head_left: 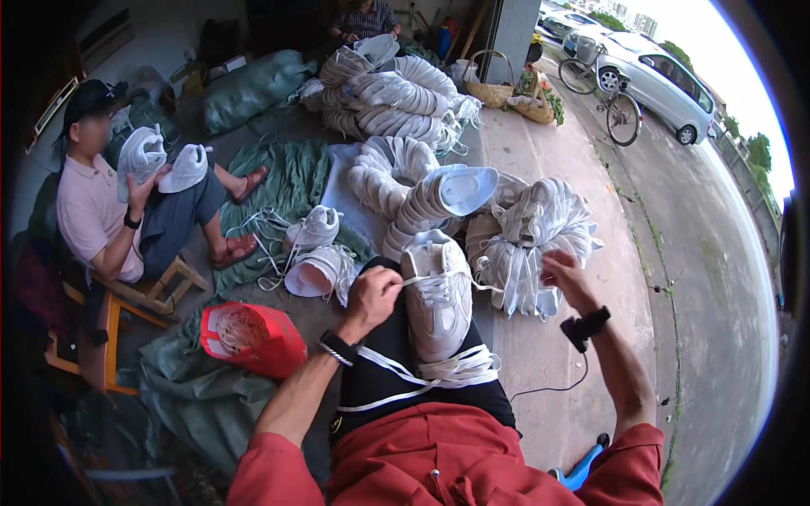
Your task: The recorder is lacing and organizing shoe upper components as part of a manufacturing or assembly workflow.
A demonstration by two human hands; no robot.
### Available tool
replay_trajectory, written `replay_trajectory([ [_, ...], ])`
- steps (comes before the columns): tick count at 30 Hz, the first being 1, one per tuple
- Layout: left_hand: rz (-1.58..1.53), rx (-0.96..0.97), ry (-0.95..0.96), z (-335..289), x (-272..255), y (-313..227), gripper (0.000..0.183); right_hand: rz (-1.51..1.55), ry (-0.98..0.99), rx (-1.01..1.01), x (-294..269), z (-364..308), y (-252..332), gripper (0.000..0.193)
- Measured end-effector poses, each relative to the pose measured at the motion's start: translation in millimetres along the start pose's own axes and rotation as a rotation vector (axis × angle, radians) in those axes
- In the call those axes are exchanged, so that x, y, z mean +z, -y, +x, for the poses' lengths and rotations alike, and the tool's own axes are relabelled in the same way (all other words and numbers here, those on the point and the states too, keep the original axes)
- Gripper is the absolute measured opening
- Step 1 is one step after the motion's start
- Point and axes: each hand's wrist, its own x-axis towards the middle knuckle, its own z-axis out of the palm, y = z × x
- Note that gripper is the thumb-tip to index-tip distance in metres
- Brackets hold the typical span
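A white sneaker rests on my dark-clad lap, toe toward me, with white laces across its tongue. My left hand is closed in a pinch on a shoelace that runs out from the sneaker's left side. Another lace stretch leaves its right side and blends into white laces behind. My right hand is raised to the right, fingers curled together; whether they hold the lace's end cannot be made out. A loose bundle of white laces lies over my thighs below the toe.
Nested white shoe uppers and a laced pile lie just ahead. A red bag of laces stands left. On a low stool, a co-worker holds white shoes; another person sits behind the far pile. Baskets stand far right.
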Motion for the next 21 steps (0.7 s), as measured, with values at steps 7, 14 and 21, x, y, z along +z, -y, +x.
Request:
replay_trajectory([
  [7, 0.188, 0.016, 0.118, 26.9, 40.7, -10.5, 0.012, -0.364, 0.354, -0.445, 140.6, 5.3, -12.6, 0.013],
  [14, 0.197, -0.054, 0.168, 28.1, 45.2, -8.9, 0.012, -0.836, 0.244, -0.801, 162.7, 0.8, 4.8, 0.007],
  [21, -0.189, -0.061, 0.252, 29.9, 30.9, 20.4, 0.013, -0.819, 0.308, -0.866, 161.7, 5.2, -0.7, 0.007],
])
